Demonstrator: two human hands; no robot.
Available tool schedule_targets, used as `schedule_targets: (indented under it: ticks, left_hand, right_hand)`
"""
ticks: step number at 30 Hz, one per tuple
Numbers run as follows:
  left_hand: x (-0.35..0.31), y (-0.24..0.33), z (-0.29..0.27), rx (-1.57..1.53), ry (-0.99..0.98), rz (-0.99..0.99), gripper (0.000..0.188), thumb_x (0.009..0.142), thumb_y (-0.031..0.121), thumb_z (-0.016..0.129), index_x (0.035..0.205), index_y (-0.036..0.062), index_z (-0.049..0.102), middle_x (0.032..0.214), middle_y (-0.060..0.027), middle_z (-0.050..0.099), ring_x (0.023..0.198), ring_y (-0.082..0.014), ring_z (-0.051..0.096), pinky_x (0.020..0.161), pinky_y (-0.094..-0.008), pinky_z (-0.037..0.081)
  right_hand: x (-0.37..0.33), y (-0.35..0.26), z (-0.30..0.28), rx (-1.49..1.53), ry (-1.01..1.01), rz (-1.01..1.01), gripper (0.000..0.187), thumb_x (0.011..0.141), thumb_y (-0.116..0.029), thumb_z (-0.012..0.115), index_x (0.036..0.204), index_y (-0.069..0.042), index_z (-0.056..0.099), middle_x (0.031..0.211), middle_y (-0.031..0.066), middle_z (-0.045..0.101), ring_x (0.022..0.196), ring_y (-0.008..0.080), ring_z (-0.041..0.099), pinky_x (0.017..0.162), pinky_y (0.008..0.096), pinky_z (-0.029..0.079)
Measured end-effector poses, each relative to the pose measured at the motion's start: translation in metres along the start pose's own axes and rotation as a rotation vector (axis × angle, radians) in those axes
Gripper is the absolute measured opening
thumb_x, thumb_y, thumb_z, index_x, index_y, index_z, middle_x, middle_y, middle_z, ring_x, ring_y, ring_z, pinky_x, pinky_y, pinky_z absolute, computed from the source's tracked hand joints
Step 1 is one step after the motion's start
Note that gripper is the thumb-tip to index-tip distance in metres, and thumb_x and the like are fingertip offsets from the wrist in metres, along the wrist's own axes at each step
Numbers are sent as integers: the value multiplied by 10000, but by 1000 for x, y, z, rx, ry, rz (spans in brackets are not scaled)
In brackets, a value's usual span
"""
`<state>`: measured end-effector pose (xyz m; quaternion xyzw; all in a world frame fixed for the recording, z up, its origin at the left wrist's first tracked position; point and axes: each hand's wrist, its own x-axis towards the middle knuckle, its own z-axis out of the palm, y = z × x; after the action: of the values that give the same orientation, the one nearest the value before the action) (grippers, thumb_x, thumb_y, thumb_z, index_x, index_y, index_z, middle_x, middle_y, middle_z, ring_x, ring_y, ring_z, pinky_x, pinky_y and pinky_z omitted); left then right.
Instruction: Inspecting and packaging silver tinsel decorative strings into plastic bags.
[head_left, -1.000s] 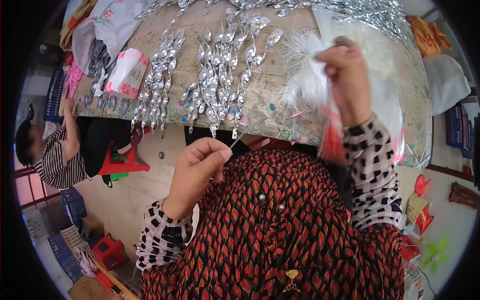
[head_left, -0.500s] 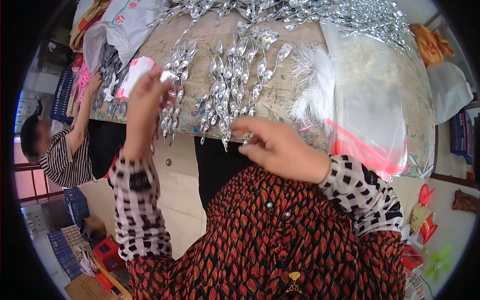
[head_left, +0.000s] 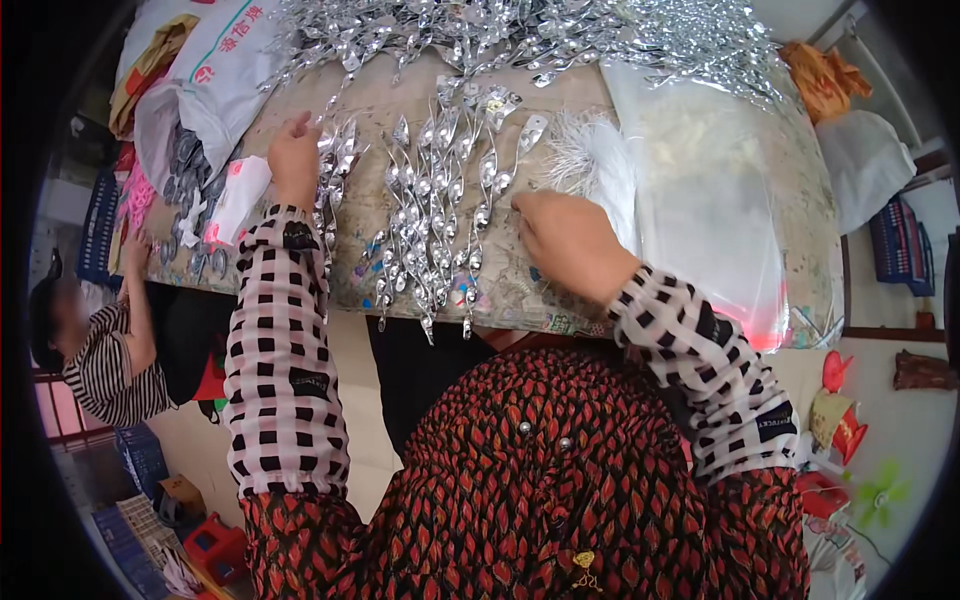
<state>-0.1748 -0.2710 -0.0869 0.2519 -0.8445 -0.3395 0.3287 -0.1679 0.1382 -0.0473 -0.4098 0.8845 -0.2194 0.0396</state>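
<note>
Red print marks a white sack. The left hand is beside shiny, twisted strands; the right hand, near fine white threads. I cannot tell either grip.

Part of the right hand is hidden. The top edge cuts off the white bag and silver pile.

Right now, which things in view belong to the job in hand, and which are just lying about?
Likely the job:
silver twisted strands, beside the left hand
white thread bundle, near the right hand
clear plastic bags, perhaps

Likely just lying about:
red-and-white packet
orange bundle, far right
blue basket, far right
</note>
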Motion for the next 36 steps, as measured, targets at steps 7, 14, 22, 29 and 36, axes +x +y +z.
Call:
schedule_targets:
  ticks: [7,14,22,29,36]
  left_hand:
    - [-54,50,7,36,11,349,308,832,165,626,1125,78,659,836,-93,665,723,-198,593,712,-312,471]
    - [-124,82,16,-53,-406,23,384,837,203,645,1160,0,602,789,-107,664,671,-146,603,612,-294,466]
    - [-125,92,26,-203,-610,-48,529,813,195,663,1285,8,511,802,-92,674,601,-118,591,560,-256,457]
    - [-130,94,26,-283,-583,-101,570,810,233,683,1301,11,496,949,-125,628,703,-128,587,628,-264,465]
    - [-131,90,27,12,-514,102,607,829,363,657,1285,-5,499,978,-132,566,765,-192,534,695,-311,441]
  right_hand:
    - [36,17,13,-308,100,3,178,782,-71,539,950,-20,565,865,176,580,745,338,627,620,413,507]
    - [52,23,20,-486,46,-191,143,761,-87,550,891,-40,588,861,129,596,775,290,619,650,394,503]
    - [38,28,3,-356,114,-322,95,765,-95,549,856,-91,577,834,103,591,786,287,616,683,403,496]
    - [22,35,-4,-283,101,-304,83,764,-97,545,839,-81,577,817,111,583,752,303,613,653,401,487]
    - [19,27,-13,-252,118,-367,63,779,-114,537,783,-81,590,795,109,579,770,291,608,666,403,477]
